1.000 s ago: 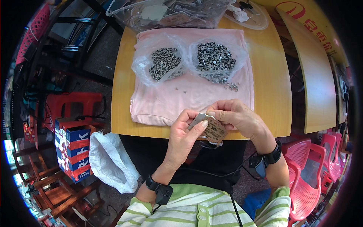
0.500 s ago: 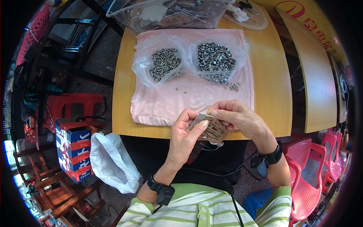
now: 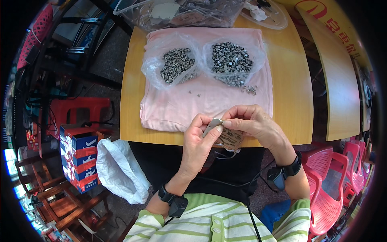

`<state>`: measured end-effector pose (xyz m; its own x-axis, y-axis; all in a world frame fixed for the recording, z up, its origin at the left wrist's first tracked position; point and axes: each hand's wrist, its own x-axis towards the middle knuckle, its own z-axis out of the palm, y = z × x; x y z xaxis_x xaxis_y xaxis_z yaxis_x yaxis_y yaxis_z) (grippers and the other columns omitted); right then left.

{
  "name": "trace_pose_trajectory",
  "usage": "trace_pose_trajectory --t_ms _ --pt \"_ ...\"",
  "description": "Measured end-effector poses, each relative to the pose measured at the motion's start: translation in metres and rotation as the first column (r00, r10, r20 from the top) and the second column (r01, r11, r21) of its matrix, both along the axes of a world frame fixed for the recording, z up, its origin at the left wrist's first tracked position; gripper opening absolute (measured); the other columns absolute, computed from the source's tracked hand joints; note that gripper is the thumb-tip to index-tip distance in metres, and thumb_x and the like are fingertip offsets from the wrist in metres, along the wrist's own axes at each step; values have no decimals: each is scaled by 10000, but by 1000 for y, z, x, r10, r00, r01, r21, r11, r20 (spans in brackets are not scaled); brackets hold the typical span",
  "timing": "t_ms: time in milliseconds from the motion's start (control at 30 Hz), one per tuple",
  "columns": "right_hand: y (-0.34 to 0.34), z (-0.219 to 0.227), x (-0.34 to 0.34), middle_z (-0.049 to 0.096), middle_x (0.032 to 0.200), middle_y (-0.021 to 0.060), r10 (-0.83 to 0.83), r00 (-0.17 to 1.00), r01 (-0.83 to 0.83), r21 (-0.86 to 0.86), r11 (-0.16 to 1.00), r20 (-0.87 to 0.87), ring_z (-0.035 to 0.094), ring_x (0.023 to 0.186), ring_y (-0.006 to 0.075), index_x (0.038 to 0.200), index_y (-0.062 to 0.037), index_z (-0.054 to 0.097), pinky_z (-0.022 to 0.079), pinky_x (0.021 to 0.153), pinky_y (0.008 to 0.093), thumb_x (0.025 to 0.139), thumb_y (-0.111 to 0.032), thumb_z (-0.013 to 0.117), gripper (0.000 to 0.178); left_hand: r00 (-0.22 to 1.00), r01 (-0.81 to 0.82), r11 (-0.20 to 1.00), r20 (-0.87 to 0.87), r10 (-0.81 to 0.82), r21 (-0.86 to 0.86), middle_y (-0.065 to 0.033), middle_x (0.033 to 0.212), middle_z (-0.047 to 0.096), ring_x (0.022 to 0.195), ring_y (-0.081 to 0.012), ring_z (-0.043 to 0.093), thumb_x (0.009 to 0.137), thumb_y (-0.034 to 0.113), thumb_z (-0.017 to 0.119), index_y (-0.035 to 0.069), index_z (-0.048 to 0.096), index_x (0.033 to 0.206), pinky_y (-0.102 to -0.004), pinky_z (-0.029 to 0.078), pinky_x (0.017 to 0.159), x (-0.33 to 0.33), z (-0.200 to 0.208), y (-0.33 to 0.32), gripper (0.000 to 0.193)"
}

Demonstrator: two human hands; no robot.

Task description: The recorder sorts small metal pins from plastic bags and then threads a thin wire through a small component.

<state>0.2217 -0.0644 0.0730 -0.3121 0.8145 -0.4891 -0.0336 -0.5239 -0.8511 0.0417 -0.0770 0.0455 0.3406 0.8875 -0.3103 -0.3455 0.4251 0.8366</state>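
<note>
At the table's near edge, my left hand pinches a brown printed tag with a pale, wavy-edged side. My right hand has thumb and forefinger closed at the tag's upper edge; whatever small thing may lie between those fingertips is hidden. Beyond my hands, a pink cloth carries two clear plastic bags. The left bag is filled with small metal rings or eyelets, the right bag with small round-headed metal studs. A few loose metal pieces lie beside the right bag.
A clear plastic bin full of tags stands at the table's far side, beside a clear lid. Left of my lap are a white woven sack and a blue-and-red carton. A red plastic chair is at right.
The tag is tilted a little differently, with more of its pale side showing. My right fingertips have shifted slightly along its upper edge. Bags and cloth stay put.
</note>
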Motion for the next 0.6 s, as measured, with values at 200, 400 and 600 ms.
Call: trace_pose_trajectory --t_ms 200,400,600 --pt "-13 15 5 624 957 25 -112 993 110 48 993 44 567 850 67 1052 9 624 465 757 226 914 -270 585 314 999 -33 999 35 34 -9 -27 933 602 831 -48 569 907 74 565 34 498 1006 -225 499 739 -2 1 -1 126" --pt "-54 5 8 611 967 26 -101 993 95 96 991 58 569 861 65 1094 6 567 468 734 210 891 -173 624 277 988 -94 993 119 102 -72 -65 1019 582 936 -118 597 914 89 540 57 439 1074 -290 503 833 -4 5 -5 192" --pt "-48 25 -2 620 845 23 -216 970 195 172 966 114 547 715 54 1061 16 552 446 629 202 884 -124 618 235 986 -161 964 -7 166 212 -89 1111 519 1007 -98 537 909 78 565 1 377 1216 -229 460 838 -4 18 -6 368"
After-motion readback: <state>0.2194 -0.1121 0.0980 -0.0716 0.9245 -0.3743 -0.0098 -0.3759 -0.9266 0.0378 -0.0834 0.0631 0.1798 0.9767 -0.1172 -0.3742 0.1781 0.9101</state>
